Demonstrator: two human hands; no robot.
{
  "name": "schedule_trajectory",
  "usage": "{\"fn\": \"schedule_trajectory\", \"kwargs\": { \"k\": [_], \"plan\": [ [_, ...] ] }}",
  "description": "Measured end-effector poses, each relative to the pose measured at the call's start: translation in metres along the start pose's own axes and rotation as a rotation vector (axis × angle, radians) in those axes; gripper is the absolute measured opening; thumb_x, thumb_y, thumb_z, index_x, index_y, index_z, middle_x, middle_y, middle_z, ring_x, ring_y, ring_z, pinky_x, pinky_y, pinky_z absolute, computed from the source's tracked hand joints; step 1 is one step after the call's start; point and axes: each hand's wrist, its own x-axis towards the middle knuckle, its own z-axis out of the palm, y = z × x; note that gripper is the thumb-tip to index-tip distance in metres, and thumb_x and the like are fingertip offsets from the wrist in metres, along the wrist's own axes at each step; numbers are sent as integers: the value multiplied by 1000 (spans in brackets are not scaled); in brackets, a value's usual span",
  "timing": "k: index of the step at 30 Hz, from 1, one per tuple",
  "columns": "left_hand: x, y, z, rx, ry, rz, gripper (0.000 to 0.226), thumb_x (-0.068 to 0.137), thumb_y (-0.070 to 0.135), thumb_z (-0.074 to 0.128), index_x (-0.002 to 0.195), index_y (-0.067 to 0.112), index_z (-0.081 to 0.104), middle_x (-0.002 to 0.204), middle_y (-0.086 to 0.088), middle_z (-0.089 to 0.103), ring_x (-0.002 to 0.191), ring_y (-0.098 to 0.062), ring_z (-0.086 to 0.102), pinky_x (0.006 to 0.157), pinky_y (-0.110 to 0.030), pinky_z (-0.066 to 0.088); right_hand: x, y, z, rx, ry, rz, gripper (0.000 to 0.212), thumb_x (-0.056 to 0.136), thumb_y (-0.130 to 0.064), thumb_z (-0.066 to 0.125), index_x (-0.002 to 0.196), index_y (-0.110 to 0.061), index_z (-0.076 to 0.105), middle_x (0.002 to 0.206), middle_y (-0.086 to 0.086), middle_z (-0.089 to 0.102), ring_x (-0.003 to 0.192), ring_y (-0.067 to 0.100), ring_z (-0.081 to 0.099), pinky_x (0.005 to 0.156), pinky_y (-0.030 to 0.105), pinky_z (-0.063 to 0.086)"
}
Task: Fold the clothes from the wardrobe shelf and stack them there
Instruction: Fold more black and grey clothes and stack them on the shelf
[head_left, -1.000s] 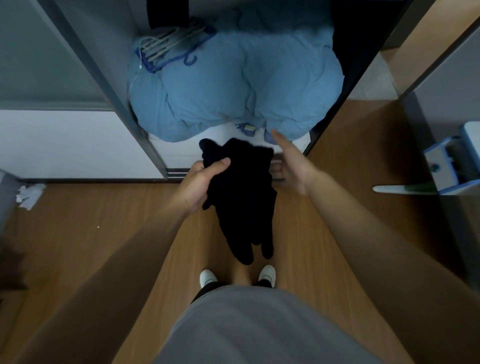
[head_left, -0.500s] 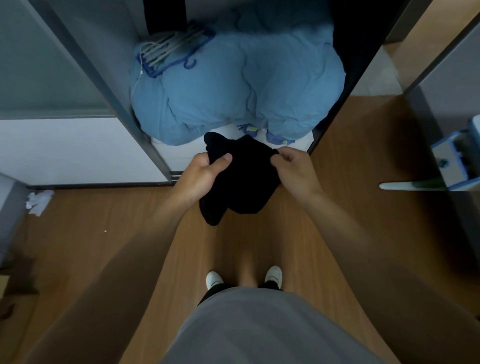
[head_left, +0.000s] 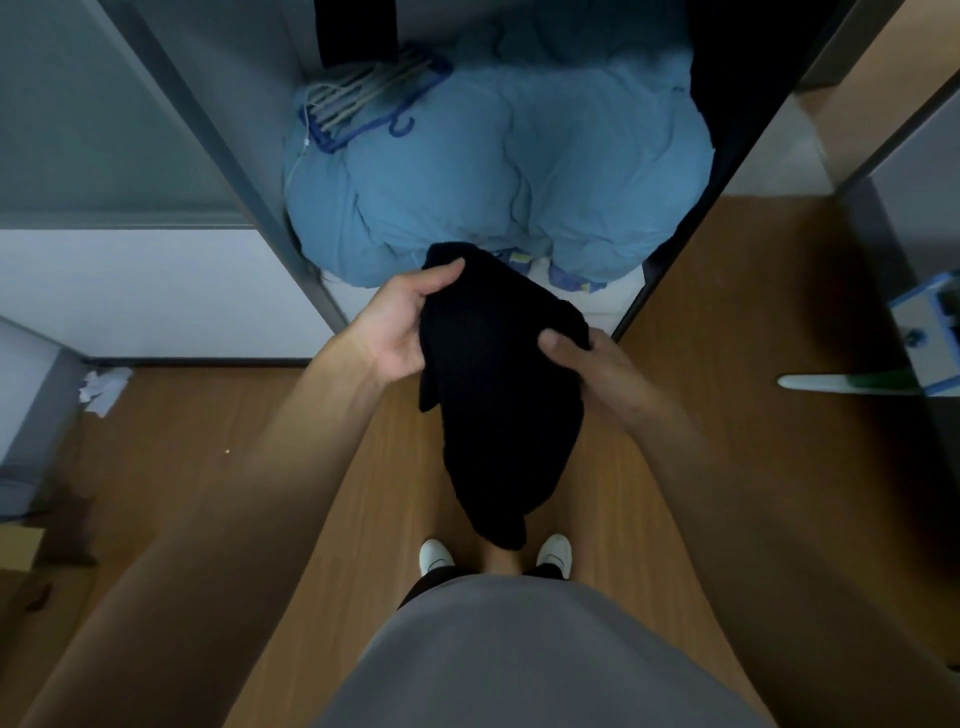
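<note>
Garment (head_left: 493, 405), black and limp, hangs in the air in front of the open wardrobe, its lower end dangling between the shoes (head_left: 435, 555) above the floor (head_left: 218, 467). Left hand (head_left: 400, 332) grips the upper edge, thumb on top and fingers curled under the cloth. Right hand (head_left: 597, 364) pinches the opposite edge a little lower, thumb pressed onto the fabric. The cloth is bunched and too dark to show seams, so what kind of clothing it is cannot be told.

The step looks like opening the piece out before the first fold. It would go best if both hands slid outward along the top edge to matching corners and came level, so the cloth drops flat rather than twisted. A short shake should clear the bunching. With no table near, the fold has to be made in the air or against the chest, and each crease should be pinched firmly before a hand lets go.

Duvet (head_left: 493, 171) fills most of the shelf (head_left: 618, 296), leaving only a white strip at the front, so a small, tight fold is wise. Hangers (head_left: 363, 93) lie at the back left, clear of that spot
</note>
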Motion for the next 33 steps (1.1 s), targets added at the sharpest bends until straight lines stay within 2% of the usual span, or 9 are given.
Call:
{"fn": "schedule_trajectory", "kwargs": {
  "k": [4,6,10,12,17,19,22,26,33],
  "plan": [
    [1,4,-1,55,93,-50,35,98,30,57,92,5,80,101,-13,76,91,-25,75,71,-34,61,1,-6,16,-236,-13,-103,40,78,-29,85,113,-27,67,105,-12,76,100,6,70,82,17,55],
    [5,6,-5,47,147,-41,36,99,35,56,102,5,75,104,-14,76,92,-25,75,69,-34,61,3,-8,25,-232,84,-128,35,80,-25,83,112,-19,70,101,-6,77,95,8,72,81,22,57],
    [3,0,-31,67,-76,-49,69,93,62,45,133,9,62,134,-15,63,126,-28,59,104,-40,49,0,-18,31,34,160,-44,34,85,-22,79,116,-10,70,102,5,77,94,18,74,82,30,60],
    [0,-19,-44,167,-154,-94,69,88,64,47,136,17,59,138,-7,62,129,-24,57,105,-37,48,-3,-27,30,96,169,19,35,86,-24,78,117,-11,69,104,7,77,96,21,74,84,34,60],
    [-1,-45,-46,279,34,3,35,91,34,66,115,10,72,119,-10,72,113,-26,68,80,-23,57,-7,-53,12,88,112,217,32,87,-15,75,117,-6,68,108,14,75,95,25,74,79,38,62],
    [0,-40,-41,209,29,32,30,91,34,66,110,13,76,120,-11,72,112,-24,68,81,-25,57,-9,-60,-4,272,111,231,25,88,-14,73,111,-6,74,106,14,75,91,25,75,73,37,61],
    [0,-32,-26,42,5,13,31,93,38,63,107,15,79,122,-11,71,111,-24,69,80,-29,58,-7,-47,-18,632,135,49,33,92,-33,68,118,-13,73,120,8,72,106,21,71,92,36,57],
    [4,-24,-6,-26,4,-27,35,96,36,61,106,7,77,110,-13,74,98,-24,73,78,-32,59,-13,-5,-1,375,60,37,45,85,-50,68,123,-25,68,126,2,70,119,20,65,100,41,52],
    [7,-6,-17,123,146,-20,28,95,35,63,95,11,77,97,-9,77,85,-20,75,68,-29,60,-12,1,20,211,87,-37,34,92,-12,70,125,-6,66,120,15,71,113,30,67,101,42,52]
  ]
}}
